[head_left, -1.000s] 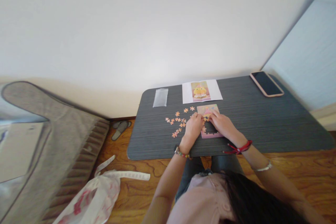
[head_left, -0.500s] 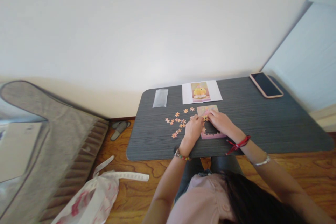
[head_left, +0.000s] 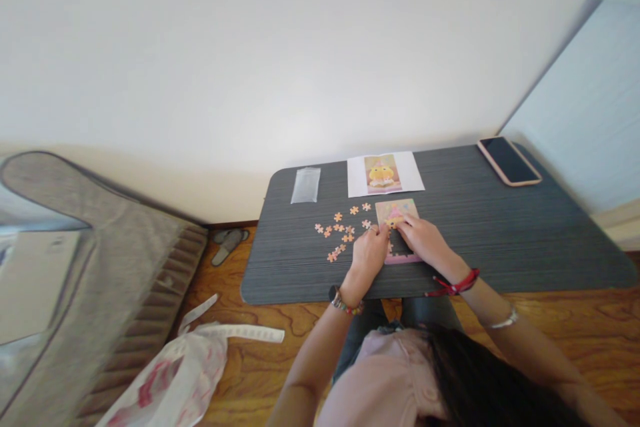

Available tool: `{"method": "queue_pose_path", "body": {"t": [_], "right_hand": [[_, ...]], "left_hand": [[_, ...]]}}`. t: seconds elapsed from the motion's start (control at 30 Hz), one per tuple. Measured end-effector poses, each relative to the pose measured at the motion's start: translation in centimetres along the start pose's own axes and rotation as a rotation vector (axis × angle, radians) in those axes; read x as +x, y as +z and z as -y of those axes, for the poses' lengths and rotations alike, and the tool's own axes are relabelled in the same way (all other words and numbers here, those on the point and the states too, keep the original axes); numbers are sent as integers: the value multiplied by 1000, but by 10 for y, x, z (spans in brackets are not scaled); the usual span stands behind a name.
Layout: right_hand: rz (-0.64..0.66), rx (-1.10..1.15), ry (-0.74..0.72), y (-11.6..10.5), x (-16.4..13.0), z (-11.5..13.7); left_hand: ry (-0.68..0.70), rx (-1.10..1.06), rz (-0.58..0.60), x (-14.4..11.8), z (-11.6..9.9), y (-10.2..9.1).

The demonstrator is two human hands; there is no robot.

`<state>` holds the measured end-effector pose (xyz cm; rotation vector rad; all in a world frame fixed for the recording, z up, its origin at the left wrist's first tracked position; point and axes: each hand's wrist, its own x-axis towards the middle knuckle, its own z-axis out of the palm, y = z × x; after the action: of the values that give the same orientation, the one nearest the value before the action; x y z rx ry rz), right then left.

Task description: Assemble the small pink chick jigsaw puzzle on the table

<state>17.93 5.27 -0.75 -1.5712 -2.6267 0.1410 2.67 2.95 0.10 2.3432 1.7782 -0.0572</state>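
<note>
Bent fingers of the left hand [head_left: 370, 250] gather at the left side of a partly assembled jigsaw [head_left: 395, 209], thumb and forefinger close together; whether they pinch a piece cannot be told, as the hand itself hides the tips. The right hand [head_left: 424, 239] reaches over the jigsaw's right side with its fingers bunched and their tips down on the picture, and again it cannot be seen whether anything is held between them.

The jigsaw lies flat on the dark table [head_left: 500, 233], just in front of a printed sheet [head_left: 382, 173], with a dark gap between its upper part and the pink lower border [head_left: 403, 258]. That border looks thin, so a sideways push from either hand could well pull the joined edges apart. Pressing a piece that is turned the wrong way might bend its tabs or lift its neighbours. Loose ends of the red cord bracelet [head_left: 456, 284] hang near the lower right corner and could snag there. Loose pieces [head_left: 347, 238] lie just beside the left hand, where a careless wrist might scatter them.
</note>
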Motion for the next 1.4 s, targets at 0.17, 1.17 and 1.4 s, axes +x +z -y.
{"method": "queue_pose_path", "body": {"t": [0.17, 1.17, 1.4], "right_hand": [[29, -54, 8, -2, -7, 10], [-158, 186, 14, 23, -29, -67], [-173, 197, 21, 21, -26, -66]], "left_hand": [[-5, 20, -14, -1, -3, 3], [-86, -23, -39, -3, 7, -9], [-104, -44, 0, 1, 9, -9]]}}
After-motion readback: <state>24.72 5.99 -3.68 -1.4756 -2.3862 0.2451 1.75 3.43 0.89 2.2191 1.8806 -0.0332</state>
